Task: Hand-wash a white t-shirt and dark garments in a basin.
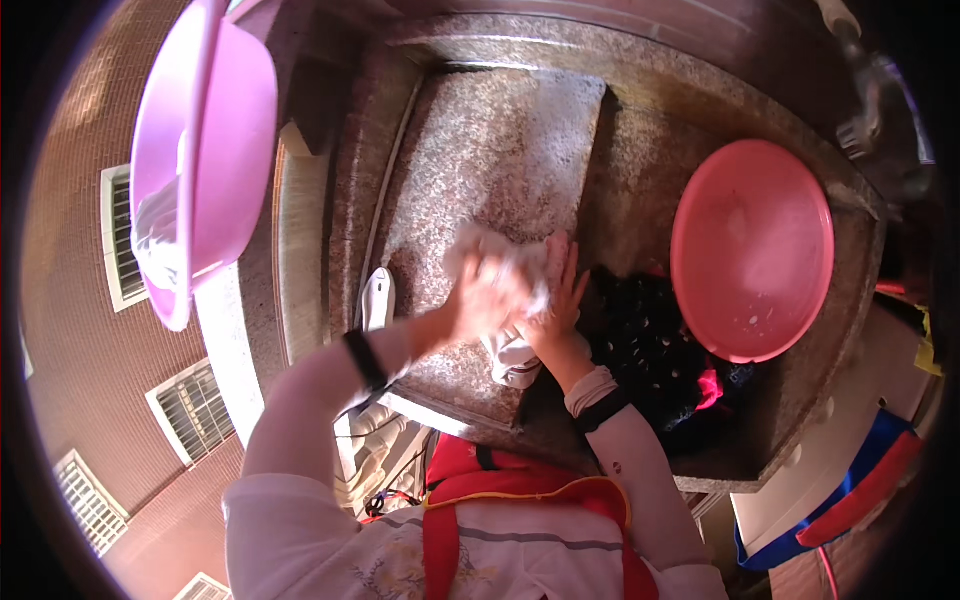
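A wet, whitish cloth [480, 244] is bunched on the sloping stone washboard slab [480, 150] in front of me. My left hand [487, 296] lies over it, blurred by motion, with its fingers bent onto the fabric. Against the cloth's right side is my right hand [556, 319], fingers pointing away from me, holding it near the slab's edge. A white bunched part [516, 366] sticks out below my hands; I cannot tell if it belongs to the same piece. To the left of my left hand, a white plastic handle [379, 296] rests on the slab.
Right of the slab, dark wet fabric [637, 345] fills the stone sink basin [645, 172], with a bright pink piece [709, 386] among it. A pink basin [754, 255] stands there too. Taps [862, 120] are at upper right. A lilac tub [236, 142] holding white fabric [159, 232] is at left.
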Available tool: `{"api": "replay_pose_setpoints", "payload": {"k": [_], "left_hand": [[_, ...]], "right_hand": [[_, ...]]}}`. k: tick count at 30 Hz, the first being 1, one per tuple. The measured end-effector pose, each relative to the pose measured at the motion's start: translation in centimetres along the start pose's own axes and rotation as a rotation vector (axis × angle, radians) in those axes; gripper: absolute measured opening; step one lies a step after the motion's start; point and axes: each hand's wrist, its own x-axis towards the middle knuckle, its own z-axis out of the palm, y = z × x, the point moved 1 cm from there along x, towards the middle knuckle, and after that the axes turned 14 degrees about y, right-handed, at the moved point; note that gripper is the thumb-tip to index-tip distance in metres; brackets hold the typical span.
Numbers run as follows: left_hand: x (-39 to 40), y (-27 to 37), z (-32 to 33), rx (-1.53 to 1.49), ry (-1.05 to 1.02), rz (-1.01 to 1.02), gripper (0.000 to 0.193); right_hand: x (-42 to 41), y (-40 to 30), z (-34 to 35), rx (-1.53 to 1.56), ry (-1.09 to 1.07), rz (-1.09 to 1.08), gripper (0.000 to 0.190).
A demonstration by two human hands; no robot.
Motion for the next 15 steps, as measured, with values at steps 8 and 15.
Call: {"api": "replay_pose_setpoints", "payload": {"k": [8, 15], "left_hand": [[6.5, -4.0, 4.7, -0.465, -0.324, -0.584, 0.024], [5.7, -3.3, 1.5, -0.352, -0.440, -0.106, 0.036]], "right_hand": [[0.7, 0.5, -2.9, 0.485, 0.050, 0.260, 0.128], [0.3, 0.2, 0.7, 0.172, 0.160, 0.096, 0.113]]}}
